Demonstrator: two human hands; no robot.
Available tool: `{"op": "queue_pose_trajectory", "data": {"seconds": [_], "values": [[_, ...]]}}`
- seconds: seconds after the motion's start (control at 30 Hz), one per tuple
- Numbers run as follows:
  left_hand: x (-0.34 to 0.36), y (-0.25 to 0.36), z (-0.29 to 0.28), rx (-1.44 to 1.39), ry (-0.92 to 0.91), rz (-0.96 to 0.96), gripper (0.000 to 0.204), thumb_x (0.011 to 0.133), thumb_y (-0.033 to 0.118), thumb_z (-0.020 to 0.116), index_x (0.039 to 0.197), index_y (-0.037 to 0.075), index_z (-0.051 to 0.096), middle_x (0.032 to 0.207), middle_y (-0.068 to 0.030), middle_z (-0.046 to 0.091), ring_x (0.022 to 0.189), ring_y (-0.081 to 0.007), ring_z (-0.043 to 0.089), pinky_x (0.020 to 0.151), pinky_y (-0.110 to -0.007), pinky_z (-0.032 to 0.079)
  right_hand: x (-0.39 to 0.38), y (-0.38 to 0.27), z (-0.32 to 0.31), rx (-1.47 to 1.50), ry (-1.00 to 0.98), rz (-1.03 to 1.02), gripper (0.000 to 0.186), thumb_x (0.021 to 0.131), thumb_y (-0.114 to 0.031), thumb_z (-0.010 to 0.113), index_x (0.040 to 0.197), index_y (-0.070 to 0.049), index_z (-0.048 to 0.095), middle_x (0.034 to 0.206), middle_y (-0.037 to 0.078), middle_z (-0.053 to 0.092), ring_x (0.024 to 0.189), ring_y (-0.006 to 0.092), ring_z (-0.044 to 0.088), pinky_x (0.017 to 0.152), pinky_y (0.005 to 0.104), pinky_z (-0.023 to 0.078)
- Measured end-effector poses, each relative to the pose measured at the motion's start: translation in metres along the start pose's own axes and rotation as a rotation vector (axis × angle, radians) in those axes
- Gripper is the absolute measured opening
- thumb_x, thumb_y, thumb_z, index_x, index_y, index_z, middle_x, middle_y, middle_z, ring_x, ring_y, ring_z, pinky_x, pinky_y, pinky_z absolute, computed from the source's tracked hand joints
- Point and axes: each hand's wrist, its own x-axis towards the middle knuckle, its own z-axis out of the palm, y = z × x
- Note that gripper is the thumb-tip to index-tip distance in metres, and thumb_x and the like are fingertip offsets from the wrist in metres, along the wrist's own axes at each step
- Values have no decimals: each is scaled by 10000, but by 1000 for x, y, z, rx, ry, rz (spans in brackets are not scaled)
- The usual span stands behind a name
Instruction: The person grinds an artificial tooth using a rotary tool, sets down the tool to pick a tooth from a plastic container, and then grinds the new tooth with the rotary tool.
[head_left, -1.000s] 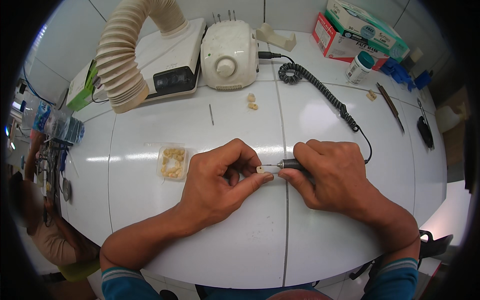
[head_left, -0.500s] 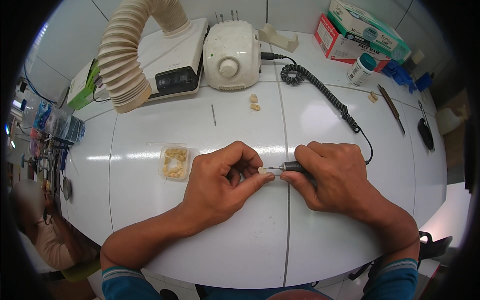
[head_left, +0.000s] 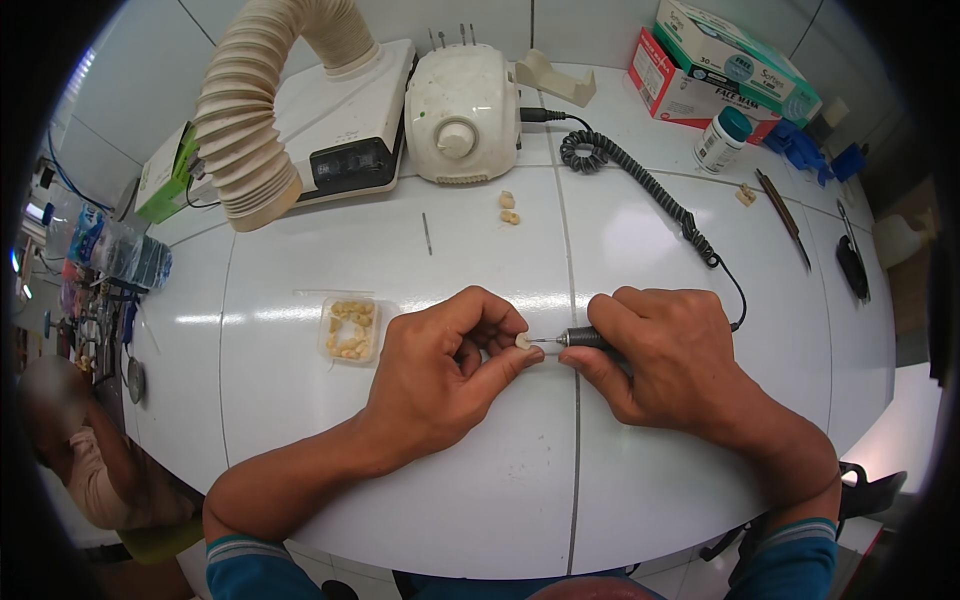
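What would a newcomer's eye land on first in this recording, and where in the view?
Probably the centre, where the left hand pinches a small pale piece and the right hand grips a dark handpiece, its thin tip directed at the piece. Next, the big ribbed beige hose arching at the upper left, with a rounded white control box to its right. The coiled black cord at the upper right also stands out.

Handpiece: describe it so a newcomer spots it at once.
From the cream control box at the back, follow the coiled black cord to the right hand. The dark handpiece there is held, bit pointing left, unlike the brown tool lying at right.
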Motion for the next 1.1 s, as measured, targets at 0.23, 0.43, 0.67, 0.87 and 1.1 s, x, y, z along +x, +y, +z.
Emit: {"op": "queue_pose_trajectory", "data": {"seconds": [0.23,0.43,0.67,0.87,1.1], "values": [[-1,-5,2,-9,20,61,218,977,96,861,1115,-17,737,876,-62,747,652,-47,550,587,-234,451,0,0,2,-2,28,0,440,1025,-475,767,844,-84,677,667,63,649,522,271,655,469,417,452],[-2,-4,2,-4,25,71,192,986,61,840,1126,-21,737,922,-83,784,684,-76,598,626,-255,490,0,0,2,-12,24,3,442,1025,-475,768,837,-86,671,657,58,641,516,264,647,467,412,443],[-2,-3,2,-5,16,71,171,995,50,823,1124,-24,737,925,-103,797,697,-93,635,640,-266,511,0,0,4,-11,28,5,446,1027,-476,765,832,-87,665,656,57,639,512,259,639,468,412,439],[-2,-1,1,1,11,65,165,998,46,816,1120,-27,734,932,-117,801,717,-113,666,652,-277,527,0,-1,1,-9,5,5,448,1030,-478,762,831,-88,665,657,56,639,518,254,644,472,411,446],[-2,1,1,0,4,43,162,1000,43,812,1119,-30,731,939,-126,802,743,-130,696,668,-287,544,0,0,1,-15,4,-3,445,1033,-476,759,840,-85,674,662,57,645,519,255,648,470,410,447]]}}
